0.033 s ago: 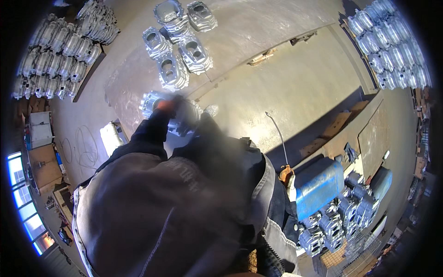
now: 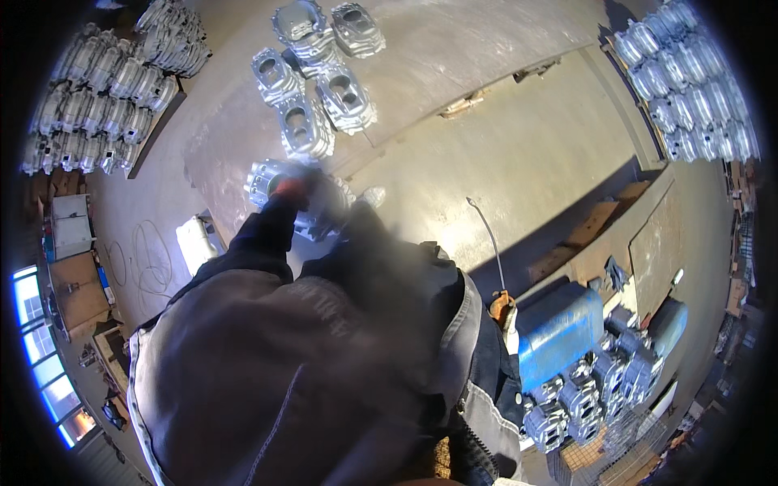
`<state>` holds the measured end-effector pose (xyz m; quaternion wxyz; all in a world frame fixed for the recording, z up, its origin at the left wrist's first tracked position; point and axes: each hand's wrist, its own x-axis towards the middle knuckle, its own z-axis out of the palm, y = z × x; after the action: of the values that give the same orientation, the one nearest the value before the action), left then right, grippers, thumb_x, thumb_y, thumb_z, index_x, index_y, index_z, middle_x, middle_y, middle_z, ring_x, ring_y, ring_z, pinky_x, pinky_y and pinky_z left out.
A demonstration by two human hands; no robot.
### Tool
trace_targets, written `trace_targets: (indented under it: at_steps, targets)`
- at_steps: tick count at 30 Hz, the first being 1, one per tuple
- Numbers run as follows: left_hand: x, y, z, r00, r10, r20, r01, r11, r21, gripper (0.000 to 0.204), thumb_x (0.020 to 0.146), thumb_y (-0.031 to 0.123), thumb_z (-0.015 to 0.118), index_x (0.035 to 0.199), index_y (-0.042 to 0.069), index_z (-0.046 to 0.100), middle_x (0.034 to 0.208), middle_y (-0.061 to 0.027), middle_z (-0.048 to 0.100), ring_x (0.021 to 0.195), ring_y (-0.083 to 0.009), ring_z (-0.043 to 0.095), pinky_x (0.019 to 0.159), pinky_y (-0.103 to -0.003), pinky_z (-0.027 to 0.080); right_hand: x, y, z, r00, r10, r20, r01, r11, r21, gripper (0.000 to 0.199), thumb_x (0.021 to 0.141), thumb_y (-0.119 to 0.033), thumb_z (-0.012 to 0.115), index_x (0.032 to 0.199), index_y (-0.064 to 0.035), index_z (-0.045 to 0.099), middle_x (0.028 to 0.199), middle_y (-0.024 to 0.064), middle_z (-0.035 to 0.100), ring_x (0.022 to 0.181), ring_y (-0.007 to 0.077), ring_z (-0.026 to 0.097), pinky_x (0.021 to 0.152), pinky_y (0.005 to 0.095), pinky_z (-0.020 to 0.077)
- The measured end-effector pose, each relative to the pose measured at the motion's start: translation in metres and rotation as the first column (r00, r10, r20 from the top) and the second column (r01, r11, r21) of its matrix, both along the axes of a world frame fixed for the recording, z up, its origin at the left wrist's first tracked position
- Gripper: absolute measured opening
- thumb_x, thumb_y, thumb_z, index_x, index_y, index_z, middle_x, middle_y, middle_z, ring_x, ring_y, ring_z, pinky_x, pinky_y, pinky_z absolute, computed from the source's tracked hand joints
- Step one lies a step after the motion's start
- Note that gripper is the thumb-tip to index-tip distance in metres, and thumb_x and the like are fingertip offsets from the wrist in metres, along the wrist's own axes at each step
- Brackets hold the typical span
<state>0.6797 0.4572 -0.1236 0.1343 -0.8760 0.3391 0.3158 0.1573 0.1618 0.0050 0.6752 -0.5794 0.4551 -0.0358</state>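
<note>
At the right, my right hand (image 2: 503, 308), in an orange and white glove, is closed round the end of a thin metal hook rod (image 2: 489, 235). The rod points away from me, its bent tip over the floor. My left hand does not show. Close in front, a co-worker's broad back (image 2: 267, 356) bends forward in a dark jacket with light piping. One co-worker's hand in a reddish glove (image 2: 290, 191) is at a silvery metal casting (image 2: 261, 180). Dark blur hides the co-worker's other hand and part of the casting.
Several metal castings (image 2: 298, 128) stand on the floor plate ahead. Stacked castings rise at the far left (image 2: 101, 105) and far right (image 2: 677, 77). A blue bin (image 2: 559, 332) and more castings (image 2: 583, 401) are beside my right arm. A white container (image 2: 194, 245) lies at left.
</note>
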Motion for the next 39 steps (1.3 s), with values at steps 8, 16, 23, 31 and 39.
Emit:
trace_targets:
  at_steps: [8,16,23,31,39]
  targets:
    - [0.147,-0.06,-0.024,0.995,-0.065,-0.079,0.008,0.822,-0.57,0.021,0.082,0.023,0.059,0.085,0.003,0.066,0.078,-0.0137,0.065,0.079,-0.0231,0.064,0.072,-0.035,0.05,0.114,-0.006,-0.09,0.972,0.127,-0.196,-0.178,0.946,-0.272,0.044,0.099,-0.017,0.037,0.138,0.0024,0.032,0.129,0.0127,0.044,0.12,0.0219,0.041,0.102,0.0324,0.0349]
    - [0.214,-0.266,-0.026,0.949,-0.267,-0.17,0.029,0.607,-0.794,0.018,0.084,0.018,0.059,0.092,0.002,0.062,0.088,-0.0126,0.064,0.087,-0.0306,0.062,0.072,-0.038,0.048,0.126,0.02,-0.042,0.783,-0.594,-0.183,0.622,0.754,0.211,0.063,0.089,-0.066,0.04,0.117,-0.0118,0.056,0.096,0.0082,0.064,0.075,0.0206,0.061,0.071,0.033,0.0506]
    - [0.257,-0.411,-0.077,0.97,-0.025,-0.241,-0.068,0.928,-0.367,0.047,0.082,0.044,0.057,0.097,0.001,0.066,0.097,-0.0238,0.065,0.093,-0.0367,0.062,0.082,-0.042,0.047,0.133,0.083,0.005,0.706,-0.656,-0.269,0.706,0.684,0.186,0.056,0.091,-0.054,0.039,0.122,-0.0088,0.05,0.103,0.0102,0.06,0.084,0.022,0.058,0.078,0.0339,0.048]
    - [0.254,-0.409,-0.099,0.892,0.25,-0.375,-0.381,0.864,-0.33,0.071,0.081,0.048,0.06,0.126,-0.004,0.045,0.123,-0.0317,0.05,0.116,-0.0408,0.049,0.098,-0.042,0.038,0.145,0.131,0.001,0.624,-0.72,-0.303,0.78,0.597,0.187,0.049,0.094,-0.04,0.039,0.127,-0.0054,0.043,0.111,0.0125,0.055,0.095,0.0235,0.055,0.086,0.035,0.0449]
    - [0.208,-0.369,-0.109,0.916,-0.399,0.033,0.399,0.903,-0.156,0.054,0.078,0.031,0.061,0.121,0.001,0.047,0.117,-0.0215,0.058,0.113,-0.0311,0.054,0.096,-0.04,0.039,0.123,0.156,0.008,0.597,-0.791,-0.131,0.799,0.573,0.181,0.044,0.096,-0.026,0.038,0.133,-0.002,0.036,0.119,0.0149,0.051,0.106,0.0251,0.051,0.093,0.0361,0.0419]
